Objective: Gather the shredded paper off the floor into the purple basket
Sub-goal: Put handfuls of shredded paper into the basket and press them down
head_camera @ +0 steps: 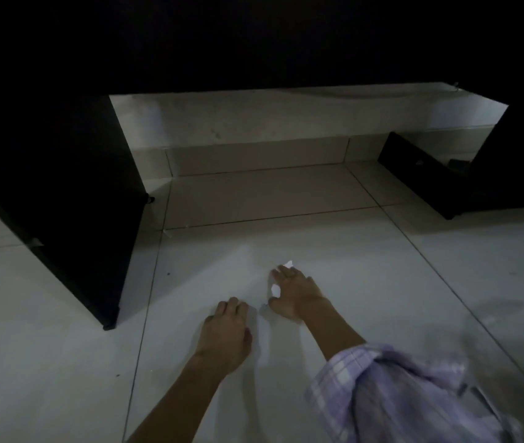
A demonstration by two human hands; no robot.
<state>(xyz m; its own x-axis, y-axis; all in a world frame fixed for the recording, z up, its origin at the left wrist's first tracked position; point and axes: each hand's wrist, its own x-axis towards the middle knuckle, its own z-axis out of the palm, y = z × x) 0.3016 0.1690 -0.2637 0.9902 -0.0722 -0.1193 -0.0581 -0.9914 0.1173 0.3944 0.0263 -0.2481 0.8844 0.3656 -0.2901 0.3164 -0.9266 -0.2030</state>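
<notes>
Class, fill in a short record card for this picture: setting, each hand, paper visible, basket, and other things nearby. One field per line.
setting: dim room, pale tiled floor
left hand: lies on the floor with fingers curled under; whether it holds paper cannot be told
right hand: spread on the floor over white paper scraps
paper visible: white bits at the right hand's fingertips and under its palm
purple basket: not in view
nearby: dark cabinet on the left, dark box at the far right
sleeve: lilac check, on the right arm

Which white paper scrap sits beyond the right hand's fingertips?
The paper scrap at its fingertips, farther from the camera; the other scrap lies beside the right hand, by the thumb.
</notes>
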